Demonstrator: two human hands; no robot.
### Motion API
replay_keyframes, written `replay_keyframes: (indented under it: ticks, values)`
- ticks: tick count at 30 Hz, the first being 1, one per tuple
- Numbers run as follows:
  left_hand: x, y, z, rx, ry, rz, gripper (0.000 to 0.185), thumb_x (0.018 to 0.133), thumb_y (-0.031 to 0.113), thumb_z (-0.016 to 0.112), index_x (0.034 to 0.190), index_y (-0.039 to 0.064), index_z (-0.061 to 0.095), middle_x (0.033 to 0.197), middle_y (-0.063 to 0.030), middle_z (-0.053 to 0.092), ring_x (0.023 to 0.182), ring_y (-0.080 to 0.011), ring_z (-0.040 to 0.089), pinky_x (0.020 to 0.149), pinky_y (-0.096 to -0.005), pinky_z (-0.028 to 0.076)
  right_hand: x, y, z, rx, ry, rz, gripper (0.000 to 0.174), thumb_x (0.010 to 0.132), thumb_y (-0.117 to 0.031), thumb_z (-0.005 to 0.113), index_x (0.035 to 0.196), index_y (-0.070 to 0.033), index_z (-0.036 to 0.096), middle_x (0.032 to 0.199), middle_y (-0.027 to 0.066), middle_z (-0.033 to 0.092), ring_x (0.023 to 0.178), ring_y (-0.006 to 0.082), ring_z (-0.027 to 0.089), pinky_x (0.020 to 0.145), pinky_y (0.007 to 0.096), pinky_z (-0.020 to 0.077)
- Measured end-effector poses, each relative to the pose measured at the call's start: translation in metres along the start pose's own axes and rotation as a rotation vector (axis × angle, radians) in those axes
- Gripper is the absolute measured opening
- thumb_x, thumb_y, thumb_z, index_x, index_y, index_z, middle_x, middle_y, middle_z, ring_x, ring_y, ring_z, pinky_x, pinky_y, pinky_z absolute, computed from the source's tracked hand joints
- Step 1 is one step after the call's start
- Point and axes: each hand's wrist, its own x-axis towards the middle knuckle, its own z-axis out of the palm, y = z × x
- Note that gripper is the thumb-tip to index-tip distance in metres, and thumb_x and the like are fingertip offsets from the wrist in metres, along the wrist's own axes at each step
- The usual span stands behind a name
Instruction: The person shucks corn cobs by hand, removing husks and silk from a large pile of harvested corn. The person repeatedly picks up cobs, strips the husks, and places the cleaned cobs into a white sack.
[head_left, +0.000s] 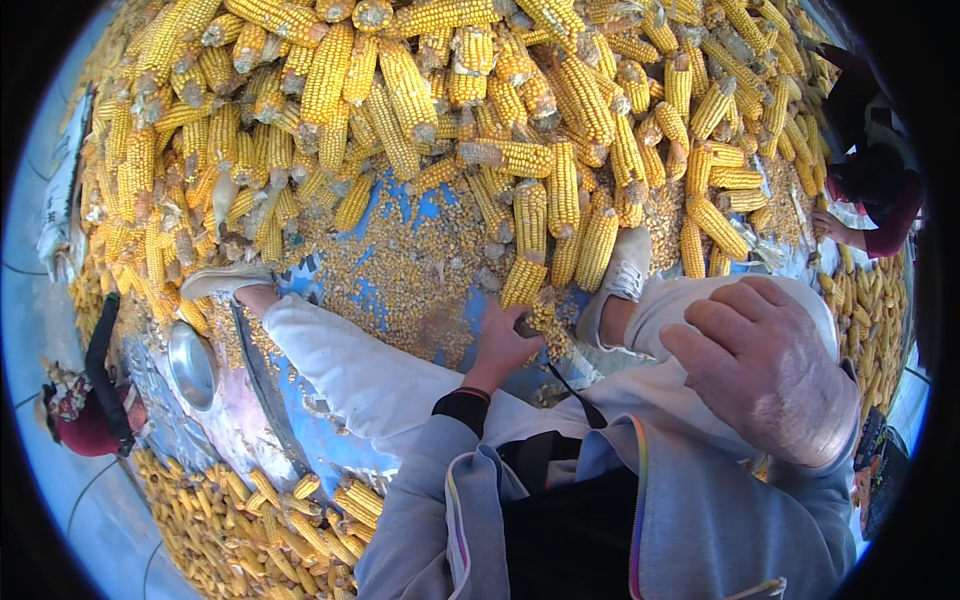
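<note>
My left hand (501, 345) reaches down between my legs with thumb and fingers curled. Its fingertips meet the lower end of an ear of yellow corn (523, 283). Beside the thumb lies a clump of corn kernels (553, 326); whether the fingers grip anything in the dark gap between them is unclear. Raised over my right knee, my right hand (757, 367) is curled into a fist, and nothing sticks out of it. Loose kernels (420, 262) are spread over a blue printed sheet (367, 292) in front of me. A large heap of corn ears (405, 90) rises beyond.
My outstretched legs (352, 360) and canvas shoes (626, 262) frame the kernels. A metal bowl (192, 366) stands at left. One person (94, 412) is at the far left, another (877, 180) at right by the heap. More ears (255, 532) lie at lower left.
</note>
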Motion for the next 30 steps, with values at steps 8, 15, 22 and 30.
replay_keyframes:
  ticks: [8,15,22,30]
  values:
    - [-0.167,-0.065,-0.316,-1.336,1.077,-0.193,0.055,0.094,0.043,0.058,0.134,0.007,0.047,0.126,-0.0145,0.056,0.109,-0.0299,0.058,0.092,-0.0469,0.048,0.007,-0.022,-0.004,-0.054,-0.042,-0.223,0.016,0.075,-0.014,0.063,0.087,-0.006,0.056,0.078,0.005,0.055,0.078,0.0207,0.058,0.073,0.0327,0.0457]
    - [-0.201,-0.088,-0.36,-1.314,1.218,-0.033,0.067,0.101,0.037,0.05,0.155,0.012,0.019,0.156,-0.0233,0.027,0.14,-0.0387,0.036,0.111,-0.049,0.038,0.001,-0.017,-0.006,-0.024,-0.033,-0.199,0.017,0.074,-0.016,0.064,0.086,-0.006,0.057,0.076,0.0042,0.055,0.079,0.0199,0.058,0.071,0.033,0.0464]
    - [0.065,-0.023,-0.114,-0.39,0.087,-0.343,0.054,0.093,0.025,0.063,0.136,-0.004,0.048,0.111,-0.0156,0.067,0.096,-0.0243,0.067,0.08,-0.0351,0.054,-0.006,0.003,-0.005,0.016,-0.008,-0.102,0.029,0.071,-0.018,0.067,0.096,-0.004,0.061,0.079,0.0073,0.056,0.078,0.0221,0.058,0.074,0.036,0.0485]
    - [0.164,0.026,-0.044,0.153,0.066,-0.091,0.113,0.072,0.044,0.082,0.154,0.004,0.016,0.154,-0.026,0.019,0.143,-0.044,0.019,0.114,-0.0531,0.024,-0.023,0.051,0.005,0.076,-0.025,0.118,0.039,0.058,-0.015,0.069,0.094,-0.001,0.063,0.09,0.0143,0.063,0.085,0.0304,0.062,0.076,0.0451,0.0507]
